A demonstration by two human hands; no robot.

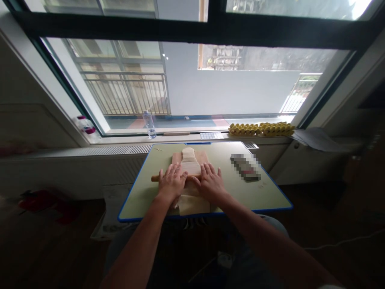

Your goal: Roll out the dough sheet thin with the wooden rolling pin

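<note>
A wooden rolling pin (154, 178) lies crosswise over a long pale sheet of dough (189, 155), its left end sticking out past my left hand (172, 180). That hand rests on the pin with its fingers stretched forward. On the other side, my right hand (210, 180) lies over the pin too, palm down with fingers extended. Under the dough is a light wooden board (204, 157). The dough narrows near its far end, and a pale flat piece (194, 204) reaches toward the table's front edge. My palms hide much of the pin.
Blue-edged small table (141, 200) stands below a window. A blurred-out dark flat object (246, 167) lies on its right side. Along the sill are a clear bottle (149, 125), yellow egg-carton-like trays (261, 129) and papers (319, 138). A red object (45, 202) sits at lower left.
</note>
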